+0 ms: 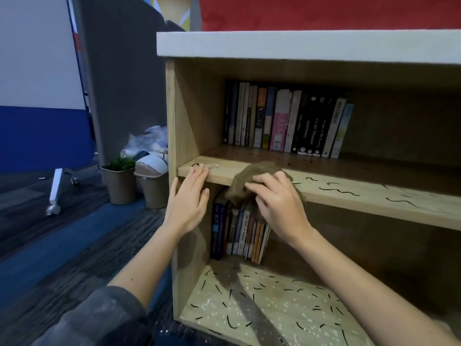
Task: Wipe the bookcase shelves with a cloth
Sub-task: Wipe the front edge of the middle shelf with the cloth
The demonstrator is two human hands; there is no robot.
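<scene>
A wooden bookcase (172, 116) fills the right of the view. Its middle shelf (349, 196) carries black squiggle marks. A brown cloth (259, 171) lies over that shelf's front edge, and my right hand (279, 203) grips it with curled fingers. My left hand (189, 198) rests with straight fingers against the shelf's front left corner. The bottom shelf (274, 303) shows black marks and white specks.
A row of books (287, 121) stands at the back of the middle shelf and another row of books (239, 231) on the bottom shelf. Left of the bookcase stand a potted plant (119, 181), a small bin (153, 181) and a grey partition (124, 71).
</scene>
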